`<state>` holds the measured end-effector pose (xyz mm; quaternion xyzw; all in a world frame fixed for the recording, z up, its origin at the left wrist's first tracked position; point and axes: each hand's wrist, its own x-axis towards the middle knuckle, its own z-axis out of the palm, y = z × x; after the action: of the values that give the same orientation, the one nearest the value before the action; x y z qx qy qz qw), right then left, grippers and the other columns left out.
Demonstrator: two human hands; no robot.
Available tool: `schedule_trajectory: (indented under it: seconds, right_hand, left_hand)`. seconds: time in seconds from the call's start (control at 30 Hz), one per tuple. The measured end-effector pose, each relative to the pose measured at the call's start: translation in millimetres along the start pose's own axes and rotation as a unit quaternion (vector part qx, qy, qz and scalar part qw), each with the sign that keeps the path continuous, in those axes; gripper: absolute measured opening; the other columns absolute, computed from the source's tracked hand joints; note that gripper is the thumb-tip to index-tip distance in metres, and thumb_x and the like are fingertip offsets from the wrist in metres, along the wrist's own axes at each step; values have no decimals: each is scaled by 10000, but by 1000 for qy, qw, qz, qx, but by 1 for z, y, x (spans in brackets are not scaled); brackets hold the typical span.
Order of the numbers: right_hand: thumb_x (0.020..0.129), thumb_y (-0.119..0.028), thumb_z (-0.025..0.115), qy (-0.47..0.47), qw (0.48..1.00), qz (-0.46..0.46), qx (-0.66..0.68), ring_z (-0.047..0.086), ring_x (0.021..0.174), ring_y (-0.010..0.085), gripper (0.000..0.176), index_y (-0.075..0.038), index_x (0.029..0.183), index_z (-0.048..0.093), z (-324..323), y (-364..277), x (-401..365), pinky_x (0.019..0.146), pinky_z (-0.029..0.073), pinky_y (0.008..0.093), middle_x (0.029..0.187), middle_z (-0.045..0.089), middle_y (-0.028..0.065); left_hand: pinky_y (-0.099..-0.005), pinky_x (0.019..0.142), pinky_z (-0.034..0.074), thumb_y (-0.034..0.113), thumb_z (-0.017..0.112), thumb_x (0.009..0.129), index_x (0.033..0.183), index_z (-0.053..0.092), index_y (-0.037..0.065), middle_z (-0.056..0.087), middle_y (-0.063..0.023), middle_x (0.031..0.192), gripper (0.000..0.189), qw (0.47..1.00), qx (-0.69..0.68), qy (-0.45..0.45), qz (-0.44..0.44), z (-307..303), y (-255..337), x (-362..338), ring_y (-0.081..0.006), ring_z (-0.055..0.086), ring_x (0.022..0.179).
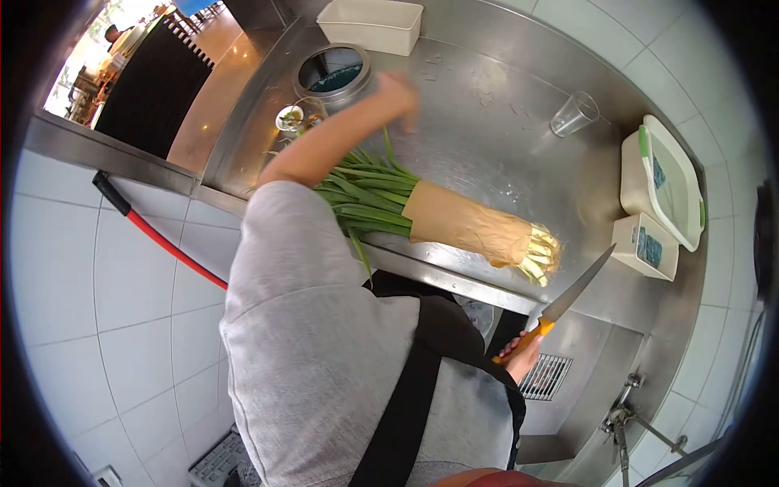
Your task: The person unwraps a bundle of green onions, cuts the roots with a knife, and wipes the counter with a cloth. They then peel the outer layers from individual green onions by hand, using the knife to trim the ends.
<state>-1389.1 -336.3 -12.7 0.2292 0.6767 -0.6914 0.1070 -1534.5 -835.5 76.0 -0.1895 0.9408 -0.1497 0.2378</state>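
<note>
A bundle of long green stalks (365,195) lies on the steel counter, its middle wrapped in brown paper (462,223). The pale cut ends (539,256) stick out at the right. My left hand (398,99) is over the counter beyond the leaves, beside a round opening (332,73); it is smeared by motion and its fingers cannot be made out. Closed round the orange handle of a long knife (578,286), my right hand (522,355) is low at the counter's front edge, with the blade pointing up and right.
A clear glass (574,114) and white tubs (659,183) are at the right, a smaller tub (647,247) beside them. Another white tub (371,26) stands at the back. A small white cup (290,118) is near the opening. A tap (621,415) is at lower right.
</note>
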Motion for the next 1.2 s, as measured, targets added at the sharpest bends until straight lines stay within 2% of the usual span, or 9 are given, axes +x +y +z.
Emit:
schedule_trajectory:
  seconds: [0.1, 0.17, 0.37, 0.67, 0.8, 0.87, 0.97, 1.13, 1.2]
  right_hand:
    - [931, -513, 382, -42, 998, -30, -30, 381, 422, 93, 472, -50, 902, 474, 9, -9, 12, 371, 331, 237, 573, 407, 13]
    - [930, -514, 385, -53, 998, -31, -34, 383, 423, 93, 472, -52, 900, 474, 17, -13, 15, 375, 331, 236, 573, 408, 14]
    - [954, -450, 373, -72, 997, -20, -11, 392, 383, 99, 439, -38, 872, 500, 33, -10, 21, 338, 338, 241, 543, 431, 21]
    - [954, -431, 387, -58, 998, -5, -31, 402, 388, 81, 417, -42, 876, 516, 26, -9, -5, 340, 341, 227, 540, 436, 11]
    - [954, -431, 389, -25, 999, 3, -20, 401, 393, 74, 417, -40, 881, 516, 17, -10, -20, 349, 337, 219, 533, 431, 3]
    - [954, -433, 388, -2, 1000, 5, -19, 391, 391, 73, 419, -40, 876, 510, 12, -6, -25, 354, 335, 217, 531, 428, 1]
    - [952, -441, 385, 28, 1000, -1, 7, 386, 395, 78, 417, -50, 867, 502, 3, -1, -32, 358, 332, 224, 536, 428, 3]
    - [939, -473, 397, 72, 997, -3, 34, 384, 402, 85, 439, -51, 887, 509, -5, 4, -43, 366, 323, 229, 550, 431, 4]
    - [935, -483, 401, 92, 995, 2, 37, 389, 413, 85, 448, -51, 897, 513, -8, 5, -45, 367, 319, 225, 556, 431, 3]
  left_hand:
    - [-580, 926, 375, 514, 847, 455, 1266, 512, 137, 482, -85, 1312, 955, 985, 24, -115, -127, 58, -83, -7, -302, 458, 1207]
    - [-543, 912, 410, 398, 878, 460, 1279, 481, 130, 467, -113, 1313, 949, 974, -18, -158, -159, 87, -115, -18, -307, 485, 1178]
    - [-454, 839, 480, 365, 849, 443, 1292, 410, 163, 518, -144, 1196, 977, 987, -100, -68, -106, 107, -128, -31, -320, 538, 1093]
    - [-461, 743, 495, 282, 819, 473, 1136, 520, 162, 586, -136, 1042, 736, 967, -122, 106, 196, 26, 37, 16, -317, 584, 991]
    - [-462, 788, 483, 290, 801, 585, 1161, 500, 145, 582, -138, 1050, 666, 945, -95, 138, 282, -20, 139, 65, -339, 589, 952]
    - [-472, 766, 484, 259, 786, 610, 1171, 502, 157, 589, -125, 1047, 637, 935, -81, 183, 292, -47, 186, 82, -328, 600, 939]
    - [-476, 785, 469, 242, 758, 648, 1178, 503, 163, 559, -113, 1120, 594, 940, -42, 136, 309, -91, 236, 95, -319, 568, 1018]
    - [-496, 863, 410, 250, 759, 650, 1193, 503, 165, 469, -102, 1228, 606, 897, -123, 337, 259, -101, 298, 115, -299, 451, 1157]
    - [-488, 867, 410, 254, 760, 647, 1178, 522, 159, 480, -108, 1208, 589, 883, -154, 345, 279, -100, 286, 85, -304, 457, 1146]
